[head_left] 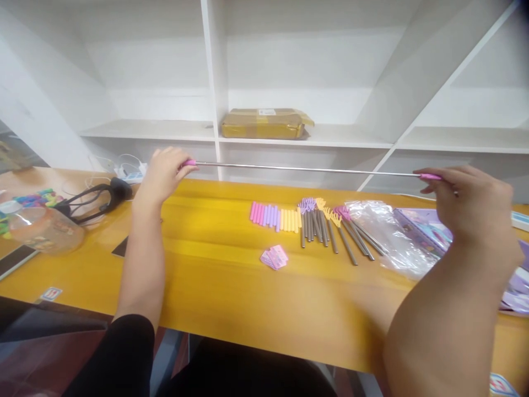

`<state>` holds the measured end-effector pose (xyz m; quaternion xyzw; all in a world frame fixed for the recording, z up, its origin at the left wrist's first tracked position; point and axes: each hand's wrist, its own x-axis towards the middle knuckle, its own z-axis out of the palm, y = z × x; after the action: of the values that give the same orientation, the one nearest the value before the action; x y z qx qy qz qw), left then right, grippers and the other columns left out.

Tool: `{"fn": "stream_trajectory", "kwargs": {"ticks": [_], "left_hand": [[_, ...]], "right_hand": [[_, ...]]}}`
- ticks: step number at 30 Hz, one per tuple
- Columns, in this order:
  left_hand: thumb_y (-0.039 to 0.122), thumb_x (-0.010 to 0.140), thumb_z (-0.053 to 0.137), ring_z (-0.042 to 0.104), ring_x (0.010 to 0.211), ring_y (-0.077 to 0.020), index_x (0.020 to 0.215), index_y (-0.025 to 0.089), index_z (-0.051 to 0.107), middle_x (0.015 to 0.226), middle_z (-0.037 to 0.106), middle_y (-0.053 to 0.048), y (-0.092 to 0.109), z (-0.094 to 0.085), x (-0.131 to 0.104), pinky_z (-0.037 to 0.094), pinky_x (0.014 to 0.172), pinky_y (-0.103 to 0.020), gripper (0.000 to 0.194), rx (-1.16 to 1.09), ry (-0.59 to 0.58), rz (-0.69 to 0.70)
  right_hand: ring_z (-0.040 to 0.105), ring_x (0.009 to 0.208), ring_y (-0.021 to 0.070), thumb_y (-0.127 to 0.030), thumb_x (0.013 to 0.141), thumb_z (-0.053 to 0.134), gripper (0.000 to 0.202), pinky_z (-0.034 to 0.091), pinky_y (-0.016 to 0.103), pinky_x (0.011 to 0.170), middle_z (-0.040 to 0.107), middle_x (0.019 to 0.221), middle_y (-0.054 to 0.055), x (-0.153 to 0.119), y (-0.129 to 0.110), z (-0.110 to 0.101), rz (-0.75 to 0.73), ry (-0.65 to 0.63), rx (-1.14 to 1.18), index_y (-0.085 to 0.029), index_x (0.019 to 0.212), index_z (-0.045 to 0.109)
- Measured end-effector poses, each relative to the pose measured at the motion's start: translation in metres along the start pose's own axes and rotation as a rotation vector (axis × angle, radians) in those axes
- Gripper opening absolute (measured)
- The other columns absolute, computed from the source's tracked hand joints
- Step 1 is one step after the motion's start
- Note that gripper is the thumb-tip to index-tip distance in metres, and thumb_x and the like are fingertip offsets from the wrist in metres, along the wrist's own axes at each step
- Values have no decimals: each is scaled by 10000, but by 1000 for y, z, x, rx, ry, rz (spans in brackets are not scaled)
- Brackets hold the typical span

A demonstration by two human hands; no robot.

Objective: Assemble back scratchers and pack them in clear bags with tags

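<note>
A telescopic back scratcher (pixel 306 169), its thin metal rod pulled out long, spans level between my hands above the table. My left hand (pixel 165 168) pinches the pink piece at one end. At the other end, my right hand (pixel 458 190) grips a second pink piece; the fingers hide part of it. Below lie several back scratcher heads (pixel 308 205) in purple, yellow and pink on short metal tubes (pixel 318 226). Beside them is a row of pink, purple and yellow handle sleeves (pixel 270 216). A small pile of pink printed cards (pixel 275 257) rests nearer to me.
Clear plastic bags (pixel 400 242) and a purple box (pixel 417 226) lie on the right. To the left are a bottle (pixel 47 229), a black strapped object (pixel 103 201) and a phone (pixel 16 261). A cardboard box (pixel 264 122) sits on the white shelf (pixel 343 134) behind.
</note>
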<state>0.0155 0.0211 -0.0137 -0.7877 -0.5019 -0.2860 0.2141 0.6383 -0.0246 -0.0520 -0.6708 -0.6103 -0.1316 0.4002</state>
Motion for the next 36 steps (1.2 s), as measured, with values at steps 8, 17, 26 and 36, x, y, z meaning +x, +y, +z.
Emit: {"fn": "stream_trajectory", "kwargs": {"ticks": [8, 17, 26, 36], "left_hand": [[583, 1070, 530, 624, 976, -308, 970, 308, 716, 924, 719, -77, 3, -4, -2, 414, 901, -461, 347, 33, 145, -49], [415, 984, 637, 581, 911, -269, 894, 275, 617, 826, 615, -54, 10, -3, -2, 500, 850, -423, 168, 42, 217, -51], [328, 942, 638, 588, 928, -280, 860, 272, 567, 788, 575, -57, 14, -3, -3, 506, 820, -429, 122, 76, 258, -92], [291, 811, 712, 573, 916, -296, 733, 262, 413, 723, 488, -37, 8, 3, 1, 462, 849, -461, 309, -72, 314, -106]], "right_hand": [[748, 954, 165, -79, 942, 690, 283, 520, 324, 884, 791, 1224, 90, -5, -10, -10, 76, -156, -27, -283, 1068, 841], [720, 921, 186, -90, 945, 638, 385, 476, 345, 760, 802, 1015, 106, -5, -23, -15, 239, -168, 16, -279, 1222, 829], [687, 808, 188, -106, 984, 578, 357, 473, 347, 760, 772, 906, 94, -5, -29, -13, 219, -93, -7, -270, 1237, 769], [638, 1190, 283, -160, 1008, 479, 262, 451, 405, 936, 765, 872, 140, 2, -18, 5, 54, -16, -104, -226, 1089, 720]]}}
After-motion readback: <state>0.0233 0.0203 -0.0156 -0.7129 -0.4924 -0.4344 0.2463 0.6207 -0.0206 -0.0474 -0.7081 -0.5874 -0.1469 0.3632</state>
